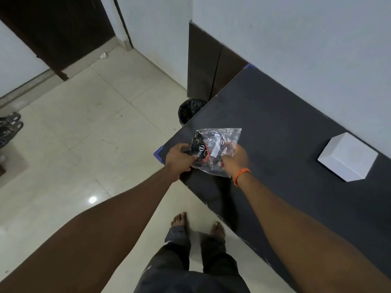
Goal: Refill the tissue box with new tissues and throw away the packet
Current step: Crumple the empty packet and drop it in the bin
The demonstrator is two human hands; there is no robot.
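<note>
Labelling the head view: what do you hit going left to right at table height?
Shoes on the floor → lined bin → left hand → plastic packet held in both hands → right hand → white tissue box on the dark table.

Two hands, one packet, one box at a dark table.

Two bare hands, the left hand (179, 158) and the right hand (236, 160), share one clear plastic packet (220, 144). One white tissue box (348, 157) sits on the one dark table (285, 127). One black-lined bin (190, 111) shows past the table's far corner. Two bare feet (179, 219) stand on the tiled floor (84, 134), one orange wristband (241, 175) circles the right wrist, and two dark sandals (9, 123) lie at the left edge.
</note>
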